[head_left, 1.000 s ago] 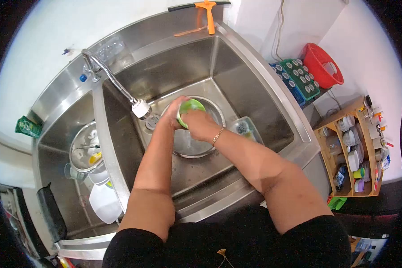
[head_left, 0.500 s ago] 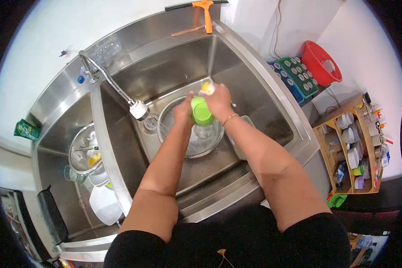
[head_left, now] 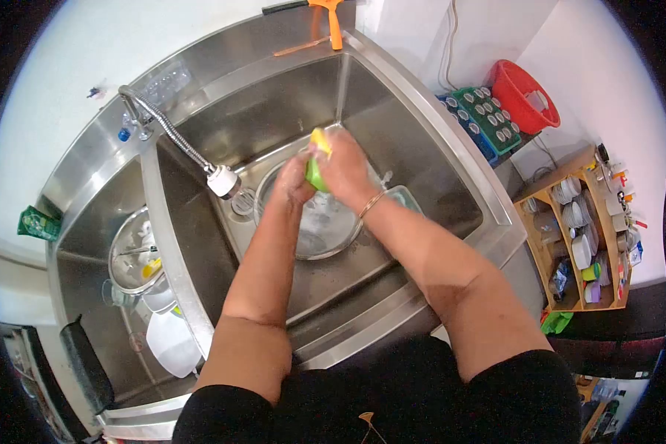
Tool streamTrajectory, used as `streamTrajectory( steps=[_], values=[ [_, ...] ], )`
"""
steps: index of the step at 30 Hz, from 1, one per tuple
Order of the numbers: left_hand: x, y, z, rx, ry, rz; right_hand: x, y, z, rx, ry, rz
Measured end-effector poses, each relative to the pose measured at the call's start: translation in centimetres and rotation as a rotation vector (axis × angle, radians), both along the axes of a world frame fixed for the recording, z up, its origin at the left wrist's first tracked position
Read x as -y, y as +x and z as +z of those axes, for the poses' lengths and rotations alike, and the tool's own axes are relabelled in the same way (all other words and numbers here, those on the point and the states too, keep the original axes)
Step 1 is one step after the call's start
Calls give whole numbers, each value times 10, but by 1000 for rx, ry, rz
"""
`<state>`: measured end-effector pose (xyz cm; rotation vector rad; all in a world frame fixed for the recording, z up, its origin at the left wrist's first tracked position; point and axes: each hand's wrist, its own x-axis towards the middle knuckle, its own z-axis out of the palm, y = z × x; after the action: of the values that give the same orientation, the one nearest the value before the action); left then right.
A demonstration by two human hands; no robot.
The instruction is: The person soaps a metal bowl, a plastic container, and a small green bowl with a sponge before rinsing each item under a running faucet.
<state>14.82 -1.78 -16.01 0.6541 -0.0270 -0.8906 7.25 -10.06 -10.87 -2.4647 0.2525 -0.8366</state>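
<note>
My left hand (head_left: 294,179) is wrapped round a green cup (head_left: 316,176), which is mostly hidden between my two hands. A yellow sponge (head_left: 319,140) is in my right hand (head_left: 344,170), whose fingers are smeared by motion and press against the cup. Both hands are above a round metal basin (head_left: 317,257) with cloudy, soapy water in it. This basin rests on the floor of the large steel sink compartment. A clear rectangular container (head_left: 405,198) lies beside it, partly behind my right forearm.
A flexible faucet (head_left: 220,180) hangs into the sink from the left. The left compartment holds a metal bowl (head_left: 113,259) with utensils and a white plastic piece (head_left: 172,344). An orange squeegee (head_left: 335,29) stands at the back rim. A red basin (head_left: 522,92) and dish shelf (head_left: 529,229) are right.
My right hand has moved over the green cup with the sponge, covering more of it. The cup has turned in my left hand and shifted slightly left and up.
</note>
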Motion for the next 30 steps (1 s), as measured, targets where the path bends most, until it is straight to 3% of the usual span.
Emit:
streamTrajectory(
  steps=[2, 3, 5, 6, 8, 10, 11, 13, 14, 16, 20, 22, 23, 25, 27, 29, 30],
  values=[
    [-5, -1, 15, 123, 124, -29, 31, 6, 14, -76, 321, -99],
    [-8, -2, 22, 247, 244, -54, 53, 4, 20, -161, 298, -220],
    [-9, -1, 21, 280, 242, -24, 102, -10, 20, -508, 350, -222],
    [-10, 0, 18, 300, 284, -41, 132, -10, 5, -906, 373, -61],
    [-13, 2, 8, 320, 325, -63, 127, -33, 14, -1293, 230, -10],
    [-16, 6, -3, 213, 125, -8, 116, -42, -3, -1524, 1, 9],
    [-18, 8, -5, 215, 126, -7, 112, -41, -13, -1522, 1, 11],
    [-24, 8, -8, -2, -58, -29, 108, -36, -41, -1563, -308, 115],
    [-24, 6, -11, -5, -57, -25, 113, -35, -70, -1566, -310, 119],
    [-21, 3, -19, -17, 64, 26, 122, -36, -124, -1207, -317, -36],
    [-15, 13, -68, -8, 159, -40, 107, -34, -143, -1243, -258, -109],
    [-20, 2, -45, -60, 142, -39, 120, -28, -190, -1435, -254, 79],
    [-22, 0, -36, -108, 126, -48, 119, -28, -186, -1432, -265, 82],
    [-24, 12, -72, -66, 56, -32, 113, -30, -163, -1760, -275, 132],
    [-27, 17, -79, -19, -8, -14, 102, -30, -108, -1710, -301, 183],
    [-28, 4, -60, -66, 85, 18, 100, -30, -65, -1671, -318, 234],
    [-34, -4, -47, -36, 17, -14, 109, -22, -49, -1695, -127, 227]
  ],
)
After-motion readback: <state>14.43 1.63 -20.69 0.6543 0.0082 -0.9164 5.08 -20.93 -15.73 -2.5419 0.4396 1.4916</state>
